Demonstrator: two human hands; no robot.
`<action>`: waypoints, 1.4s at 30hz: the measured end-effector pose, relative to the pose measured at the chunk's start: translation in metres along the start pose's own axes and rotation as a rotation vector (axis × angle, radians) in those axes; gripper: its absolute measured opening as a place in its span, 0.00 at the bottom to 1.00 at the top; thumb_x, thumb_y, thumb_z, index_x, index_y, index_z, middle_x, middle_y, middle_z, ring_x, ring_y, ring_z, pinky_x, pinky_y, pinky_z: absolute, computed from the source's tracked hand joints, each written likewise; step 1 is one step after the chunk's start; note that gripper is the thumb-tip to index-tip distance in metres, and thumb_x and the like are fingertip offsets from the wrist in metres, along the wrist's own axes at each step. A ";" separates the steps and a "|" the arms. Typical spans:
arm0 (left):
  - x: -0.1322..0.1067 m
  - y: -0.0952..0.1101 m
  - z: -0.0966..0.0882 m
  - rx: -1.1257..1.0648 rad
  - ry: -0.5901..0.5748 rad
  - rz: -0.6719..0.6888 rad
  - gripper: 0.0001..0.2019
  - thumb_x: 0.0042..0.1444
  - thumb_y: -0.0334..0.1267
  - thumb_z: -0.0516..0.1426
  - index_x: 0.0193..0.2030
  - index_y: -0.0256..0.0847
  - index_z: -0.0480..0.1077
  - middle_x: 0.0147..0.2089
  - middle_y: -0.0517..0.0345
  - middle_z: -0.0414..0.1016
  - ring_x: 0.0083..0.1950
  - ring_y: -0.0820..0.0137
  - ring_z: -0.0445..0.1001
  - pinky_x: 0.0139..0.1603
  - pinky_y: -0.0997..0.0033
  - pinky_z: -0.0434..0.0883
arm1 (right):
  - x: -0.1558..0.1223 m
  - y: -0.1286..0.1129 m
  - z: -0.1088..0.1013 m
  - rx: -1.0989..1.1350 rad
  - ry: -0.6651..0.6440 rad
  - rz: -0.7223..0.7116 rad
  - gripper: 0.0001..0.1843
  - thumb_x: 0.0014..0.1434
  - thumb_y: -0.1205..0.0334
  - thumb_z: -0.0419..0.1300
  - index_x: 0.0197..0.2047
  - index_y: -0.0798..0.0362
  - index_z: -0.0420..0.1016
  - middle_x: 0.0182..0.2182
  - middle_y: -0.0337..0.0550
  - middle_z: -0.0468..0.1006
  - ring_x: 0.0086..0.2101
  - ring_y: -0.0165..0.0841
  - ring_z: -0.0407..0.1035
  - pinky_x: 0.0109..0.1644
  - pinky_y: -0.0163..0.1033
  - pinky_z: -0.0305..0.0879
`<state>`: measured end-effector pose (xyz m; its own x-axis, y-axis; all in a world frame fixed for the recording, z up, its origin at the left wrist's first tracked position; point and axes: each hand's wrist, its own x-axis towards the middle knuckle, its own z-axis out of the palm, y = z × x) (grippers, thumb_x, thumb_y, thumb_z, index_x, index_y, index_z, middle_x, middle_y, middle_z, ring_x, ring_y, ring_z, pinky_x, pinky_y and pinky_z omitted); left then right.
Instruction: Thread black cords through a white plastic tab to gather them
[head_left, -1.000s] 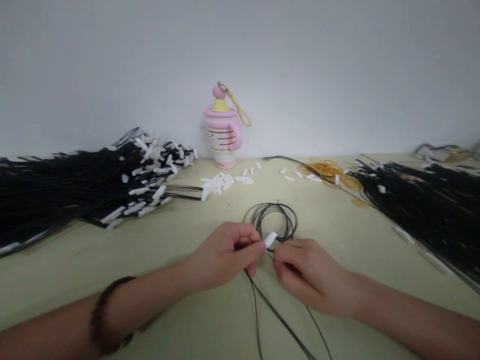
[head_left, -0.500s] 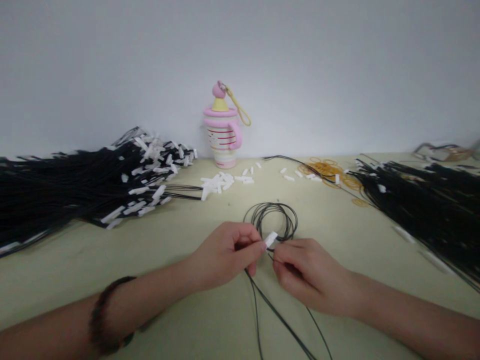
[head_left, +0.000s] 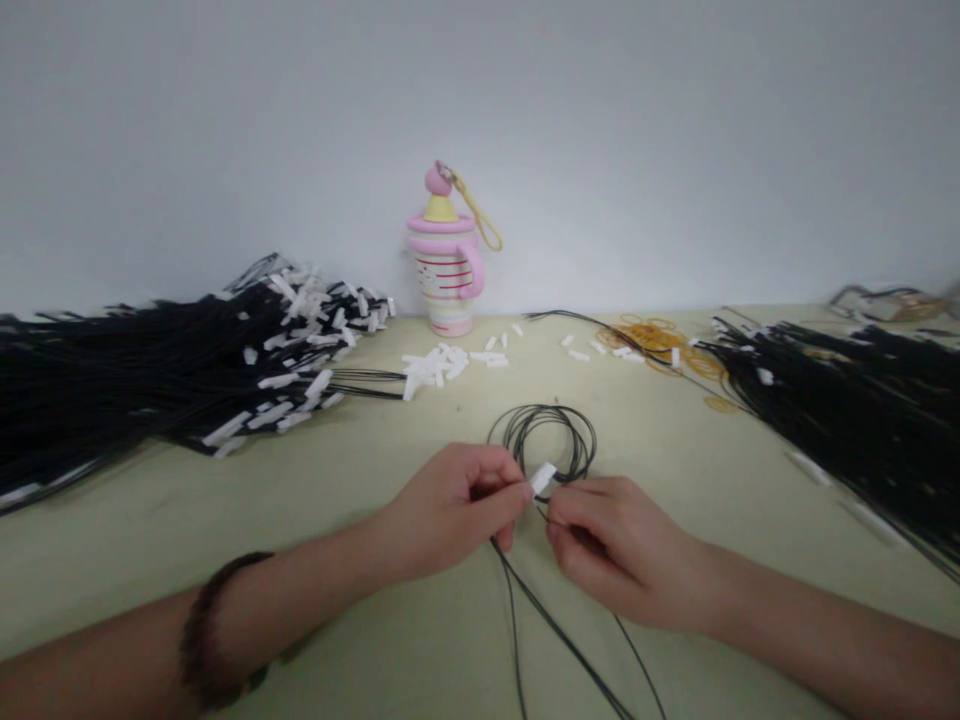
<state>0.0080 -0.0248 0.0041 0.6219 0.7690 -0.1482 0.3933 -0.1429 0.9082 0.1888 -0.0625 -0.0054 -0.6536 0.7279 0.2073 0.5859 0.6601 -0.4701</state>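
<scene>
Between the thumb and forefinger of my left hand [head_left: 465, 510] is a small white plastic connector [head_left: 543, 478], tilted up to the right. My right hand [head_left: 626, 550] is closed just right of it, pinching a thin black wire [head_left: 542, 513] close to the connector's lower end. Whether the wire's tip sits inside the connector, I cannot tell. Behind the fingers lies a loose coil of black wire [head_left: 592, 440] on the table. More black wires trail from under my hands toward the near edge.
Bundled black wires with white connectors [head_left: 150, 370] fill the left side. Another black wire bundle [head_left: 847, 420] lies at right. Loose white connectors [head_left: 442, 362], yellow rubber bands [head_left: 645, 335] and a pink-lidded cup [head_left: 444, 275] stand or lie along the wall.
</scene>
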 end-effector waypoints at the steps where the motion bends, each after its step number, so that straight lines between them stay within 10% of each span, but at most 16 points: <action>1: 0.000 0.000 0.000 0.002 0.002 -0.001 0.10 0.51 0.40 0.49 0.27 0.37 0.64 0.18 0.63 0.68 0.18 0.80 0.58 0.19 0.81 0.54 | 0.000 0.000 0.000 -0.002 0.000 0.000 0.05 0.51 0.71 0.46 0.26 0.54 0.56 0.21 0.36 0.61 0.23 0.24 0.56 0.27 0.30 0.51; 42: 0.000 -0.003 0.002 0.064 0.045 0.032 0.12 0.53 0.41 0.47 0.26 0.37 0.65 0.18 0.64 0.67 0.18 0.80 0.56 0.18 0.81 0.53 | 0.002 -0.004 0.001 -0.189 -0.047 0.046 0.07 0.57 0.66 0.42 0.29 0.55 0.57 0.24 0.39 0.64 0.24 0.27 0.56 0.29 0.32 0.53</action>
<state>0.0084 -0.0256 0.0004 0.6040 0.7906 -0.1004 0.4169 -0.2061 0.8853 0.1840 -0.0641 -0.0041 -0.6433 0.7514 0.1470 0.6923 0.6529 -0.3075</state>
